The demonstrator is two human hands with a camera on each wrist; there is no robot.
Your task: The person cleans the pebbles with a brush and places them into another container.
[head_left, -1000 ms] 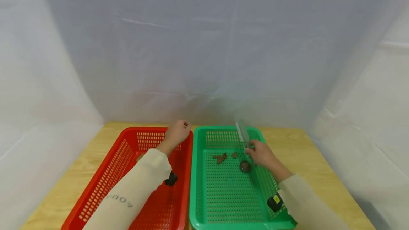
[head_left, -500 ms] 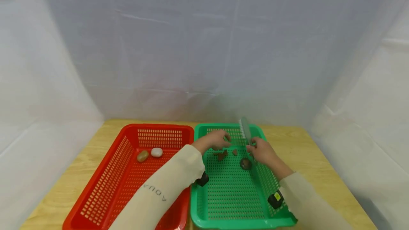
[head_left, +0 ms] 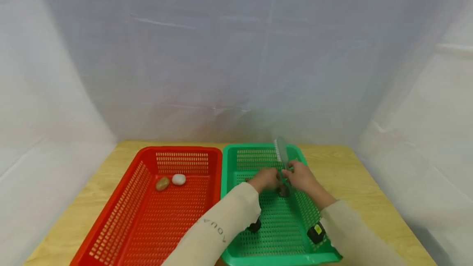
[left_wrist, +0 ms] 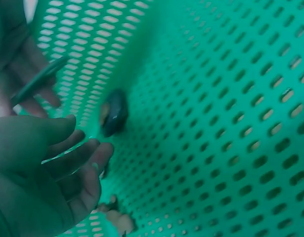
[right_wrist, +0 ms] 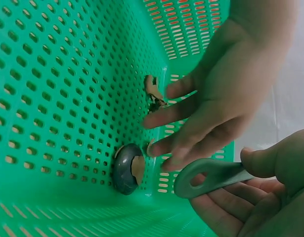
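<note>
My right hand grips the handle of a grey-green brush, its white bristles facing left, over the right side of the green basket. In the right wrist view the handle end with a round hole sticks out past my thumb. My left hand reaches into the same basket with loosely bent fingers and nothing between them. Just beneath its fingertips lies a dark, smooth round stone with a brown patch on it. Several brown crumbly pieces lie close by on the basket floor.
Left of the green basket stands a red basket, rims side by side. A tan stone and a white stone lie in its far part. Both baskets rest on a wooden table, with pale sheeting behind and at the sides.
My left hand has moved right from above the red basket into the green basket, down near the dark stone. My right hand with the brush has stayed almost in place.
</note>
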